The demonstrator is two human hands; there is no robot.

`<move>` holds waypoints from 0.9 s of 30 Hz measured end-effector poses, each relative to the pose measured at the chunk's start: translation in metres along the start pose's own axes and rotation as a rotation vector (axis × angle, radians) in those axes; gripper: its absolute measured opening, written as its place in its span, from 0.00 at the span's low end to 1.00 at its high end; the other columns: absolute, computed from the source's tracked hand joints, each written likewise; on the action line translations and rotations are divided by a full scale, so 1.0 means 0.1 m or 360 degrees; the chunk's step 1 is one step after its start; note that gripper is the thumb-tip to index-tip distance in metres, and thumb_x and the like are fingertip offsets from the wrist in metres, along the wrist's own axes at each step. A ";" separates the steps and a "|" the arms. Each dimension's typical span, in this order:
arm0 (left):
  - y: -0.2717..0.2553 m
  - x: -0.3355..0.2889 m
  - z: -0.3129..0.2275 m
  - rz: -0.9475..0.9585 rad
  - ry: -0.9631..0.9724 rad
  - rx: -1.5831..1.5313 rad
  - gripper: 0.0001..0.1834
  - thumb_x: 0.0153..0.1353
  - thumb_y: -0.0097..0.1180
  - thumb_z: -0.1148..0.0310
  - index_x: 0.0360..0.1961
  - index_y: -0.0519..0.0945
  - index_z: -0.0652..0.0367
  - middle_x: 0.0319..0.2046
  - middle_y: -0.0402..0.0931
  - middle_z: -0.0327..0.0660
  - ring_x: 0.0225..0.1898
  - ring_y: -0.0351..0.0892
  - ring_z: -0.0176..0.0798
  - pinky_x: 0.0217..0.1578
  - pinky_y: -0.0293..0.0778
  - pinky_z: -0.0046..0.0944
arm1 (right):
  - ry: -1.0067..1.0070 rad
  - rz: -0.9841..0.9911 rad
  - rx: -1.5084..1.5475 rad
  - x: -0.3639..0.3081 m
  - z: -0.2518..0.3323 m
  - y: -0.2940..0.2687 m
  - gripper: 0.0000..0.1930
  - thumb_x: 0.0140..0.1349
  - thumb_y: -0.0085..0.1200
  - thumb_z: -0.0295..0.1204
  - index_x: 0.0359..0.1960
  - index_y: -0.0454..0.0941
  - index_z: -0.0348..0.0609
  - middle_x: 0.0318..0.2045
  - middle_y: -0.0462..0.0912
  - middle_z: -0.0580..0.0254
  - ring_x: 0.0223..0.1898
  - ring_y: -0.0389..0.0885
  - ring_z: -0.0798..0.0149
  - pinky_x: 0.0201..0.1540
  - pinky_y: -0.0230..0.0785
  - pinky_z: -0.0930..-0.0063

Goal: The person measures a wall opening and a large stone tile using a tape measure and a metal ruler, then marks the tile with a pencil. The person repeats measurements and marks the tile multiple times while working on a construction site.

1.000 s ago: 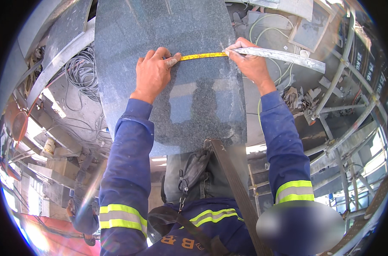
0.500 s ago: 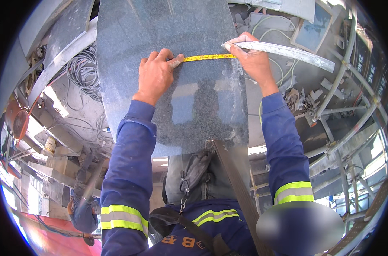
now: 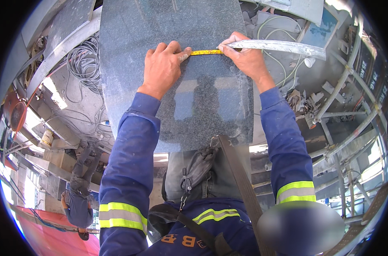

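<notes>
A dark grey polished stone slab point(image 3: 138, 98) lies in front of me, its near end close to my waist. Across it runs a short stretch of yellow measuring tape point(image 3: 204, 52). My left hand point(image 3: 164, 70) presses its fingertips on the tape's left end. My right hand point(image 3: 249, 62) pinches the other end near the slab's right side. From that hand a stiff, dusty white strip point(image 3: 283, 47) sticks out to the right beyond the slab; it looks like more of the tape seen from its back. Whether the right fingers hold anything else is hidden.
Coiled grey cable point(image 3: 83, 64) lies on the floor at left, pale hoses point(image 3: 283, 70) at right. Metal scaffold tubes point(image 3: 351, 72) stand at the right. A strap point(image 3: 236, 179) hangs before my body. Another person point(image 3: 78, 200) is at lower left.
My right hand has moved left, closer to my left hand, so the yellow stretch between them is shorter. My left hand sits slightly farther right and higher in view.
</notes>
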State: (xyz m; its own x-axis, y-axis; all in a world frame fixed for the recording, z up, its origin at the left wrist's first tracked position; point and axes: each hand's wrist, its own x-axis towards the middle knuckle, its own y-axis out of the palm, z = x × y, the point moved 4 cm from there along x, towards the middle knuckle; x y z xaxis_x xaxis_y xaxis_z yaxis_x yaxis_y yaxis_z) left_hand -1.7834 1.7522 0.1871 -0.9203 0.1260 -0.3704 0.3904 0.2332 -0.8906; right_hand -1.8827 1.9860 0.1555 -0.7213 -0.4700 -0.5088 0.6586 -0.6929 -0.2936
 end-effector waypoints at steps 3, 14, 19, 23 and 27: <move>0.00 0.00 0.00 0.0001 0.0001 -0.0005 0.23 0.73 0.60 0.72 0.59 0.91 0.26 0.42 0.81 0.25 0.41 0.80 0.36 0.42 0.79 0.42 | -0.0003 0.0004 0.0007 -0.01 -0.02 0.00 0.07 0.70 0.70 0.36 0.39 0.87 0.48 0.30 0.87 0.72 0.34 0.81 0.73 0.39 0.73 0.71; 0.01 0.00 0.00 -0.0034 0.0010 0.0015 0.23 0.71 0.61 0.72 0.58 0.92 0.27 0.42 0.81 0.25 0.41 0.80 0.36 0.43 0.80 0.42 | -0.0029 0.0033 -0.0019 0.02 -0.03 -0.02 0.07 0.69 0.70 0.36 0.38 0.88 0.49 0.30 0.86 0.72 0.34 0.81 0.71 0.41 0.74 0.70; 0.02 -0.01 0.02 -0.0045 0.0006 0.0011 0.24 0.71 0.61 0.73 0.58 0.91 0.27 0.43 0.81 0.25 0.40 0.80 0.36 0.42 0.80 0.42 | -0.0028 0.0035 -0.0013 0.02 -0.04 -0.02 0.07 0.69 0.71 0.36 0.38 0.88 0.49 0.30 0.87 0.72 0.35 0.82 0.71 0.42 0.74 0.70; 0.02 0.01 0.02 -0.0033 0.0005 -0.0020 0.24 0.70 0.61 0.73 0.59 0.91 0.27 0.43 0.82 0.25 0.41 0.81 0.36 0.42 0.80 0.42 | -0.0028 -0.0031 0.0008 0.01 -0.03 -0.01 0.07 0.69 0.71 0.36 0.38 0.88 0.49 0.31 0.87 0.73 0.36 0.82 0.72 0.42 0.75 0.70; 0.02 0.01 0.02 -0.0029 0.0005 -0.0002 0.25 0.70 0.61 0.74 0.59 0.91 0.27 0.43 0.82 0.25 0.41 0.81 0.36 0.43 0.81 0.42 | -0.0057 -0.0017 -0.0022 0.01 -0.02 -0.02 0.07 0.70 0.70 0.36 0.38 0.88 0.49 0.30 0.87 0.73 0.35 0.81 0.73 0.41 0.74 0.71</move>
State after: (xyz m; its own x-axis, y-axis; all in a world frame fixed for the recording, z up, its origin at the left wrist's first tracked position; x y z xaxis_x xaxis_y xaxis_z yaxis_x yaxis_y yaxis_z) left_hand -1.7833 1.7506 0.1840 -0.9270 0.1248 -0.3536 0.3739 0.2365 -0.8968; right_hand -1.8840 1.9881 0.1540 -0.7353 -0.4822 -0.4763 0.6536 -0.6905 -0.3099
